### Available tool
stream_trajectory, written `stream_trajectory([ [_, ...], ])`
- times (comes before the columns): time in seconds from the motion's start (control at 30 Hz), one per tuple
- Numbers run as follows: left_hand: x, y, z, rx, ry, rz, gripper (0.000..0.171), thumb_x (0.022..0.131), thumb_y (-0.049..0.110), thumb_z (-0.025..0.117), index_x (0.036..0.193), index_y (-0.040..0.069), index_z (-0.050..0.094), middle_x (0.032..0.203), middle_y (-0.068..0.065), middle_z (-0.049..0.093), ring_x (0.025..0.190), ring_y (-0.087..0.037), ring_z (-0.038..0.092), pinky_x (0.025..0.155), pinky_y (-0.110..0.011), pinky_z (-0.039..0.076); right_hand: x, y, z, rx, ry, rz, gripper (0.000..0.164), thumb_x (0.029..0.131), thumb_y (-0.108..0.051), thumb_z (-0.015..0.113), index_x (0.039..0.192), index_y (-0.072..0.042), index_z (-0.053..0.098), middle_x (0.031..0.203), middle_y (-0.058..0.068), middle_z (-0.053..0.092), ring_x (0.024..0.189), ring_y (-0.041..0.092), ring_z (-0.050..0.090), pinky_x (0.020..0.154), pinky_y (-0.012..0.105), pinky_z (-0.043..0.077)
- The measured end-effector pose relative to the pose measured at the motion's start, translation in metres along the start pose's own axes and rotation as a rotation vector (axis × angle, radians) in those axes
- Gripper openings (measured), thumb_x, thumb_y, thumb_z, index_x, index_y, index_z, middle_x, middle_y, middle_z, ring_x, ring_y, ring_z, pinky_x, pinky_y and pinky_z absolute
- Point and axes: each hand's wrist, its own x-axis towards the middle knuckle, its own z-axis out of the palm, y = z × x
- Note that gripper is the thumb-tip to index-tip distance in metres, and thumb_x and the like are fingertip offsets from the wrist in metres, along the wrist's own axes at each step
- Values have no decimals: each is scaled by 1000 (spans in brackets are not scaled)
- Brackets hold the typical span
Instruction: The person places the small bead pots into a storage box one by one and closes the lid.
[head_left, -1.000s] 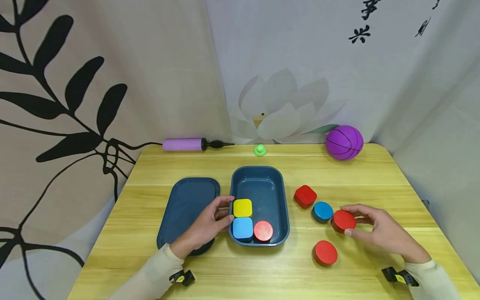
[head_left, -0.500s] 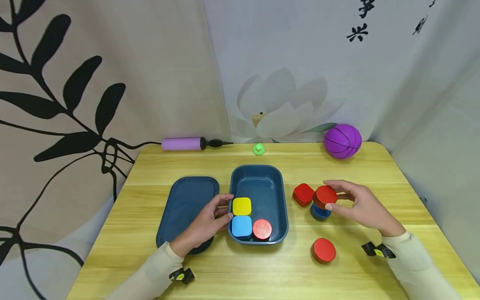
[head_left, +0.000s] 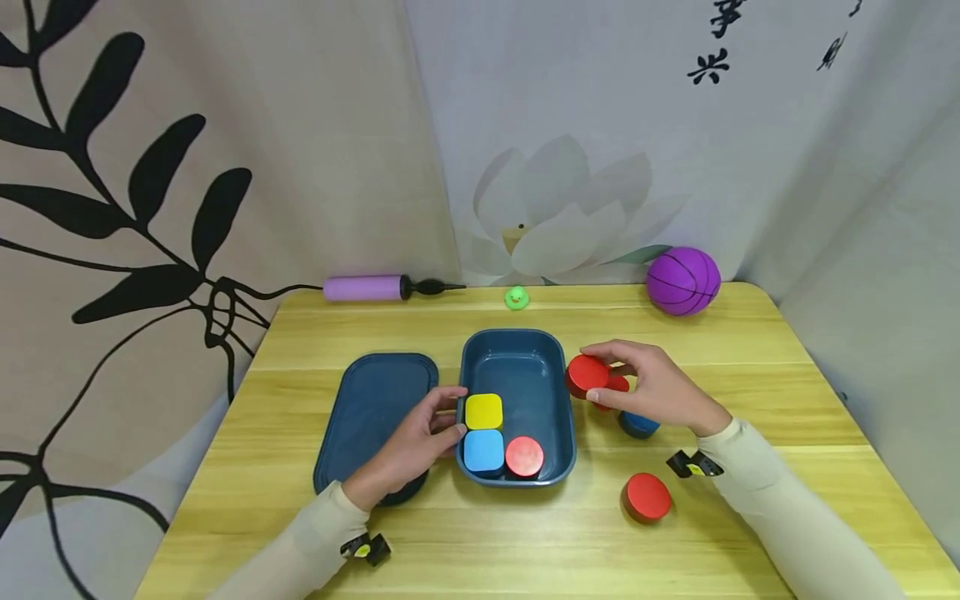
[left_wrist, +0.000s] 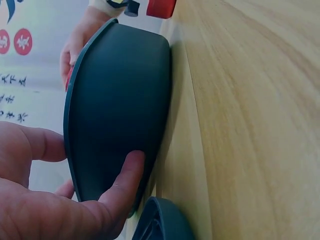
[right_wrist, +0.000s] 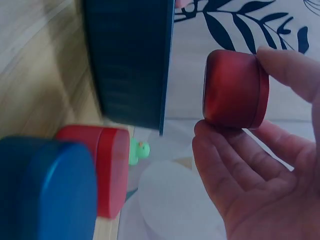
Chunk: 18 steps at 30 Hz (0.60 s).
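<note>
My right hand (head_left: 651,385) pinches a red round box (head_left: 587,376) between thumb and fingers, raised at the right rim of the dark blue tray (head_left: 557,358). A lid seam shows on the box in the right wrist view. My left hand (head_left: 420,442) touches the tray's left side, its thumb (left_wrist: 131,167) lying against the outer wall in the left wrist view. Inside the tray sit a yellow squarish box (head_left: 483,412), a light blue squarish box (head_left: 483,451) and a pinkish-red round box (head_left: 524,457). A red squarish box (right_wrist: 112,167) stands beneath my right hand, partly hidden.
A blue box (head_left: 640,426) and another red round box (head_left: 647,497) stand right of the tray. The dark lid (head_left: 375,408) lies to its left, partly under my left hand. Along the back are a purple pump (head_left: 365,288), a green duck (head_left: 517,297) and a purple ball (head_left: 683,281).
My right hand has lifted the red round box off the table and carried it left, over the blue and red squarish boxes, to the tray's rim. The left hand has stayed put.
</note>
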Motion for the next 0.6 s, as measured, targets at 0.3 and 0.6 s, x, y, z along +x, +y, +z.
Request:
stream_trajectory([
  [0.3, 0, 1, 1, -11, 17, -22, 54, 107, 6, 56, 158, 15, 42, 157, -19, 46, 134, -35, 57, 91, -41, 61, 26, -12, 20, -31, -81, -64, 60, 90, -34, 87, 141, -10, 66, 129, -2, 73, 116, 19, 69, 94, 48, 61],
  [0.6, 0, 2, 0, -15, 19, -30, 53, 107, 7, 57, 157, 16, 44, 156, -19, 47, 133, -34, 58, 90, -39, 61, 45, -19, 40, -44, -212, -105, 60, 91, -29, 85, 142, -5, 64, 125, 0, 72, 104, 12, 70, 85, 37, 64],
])
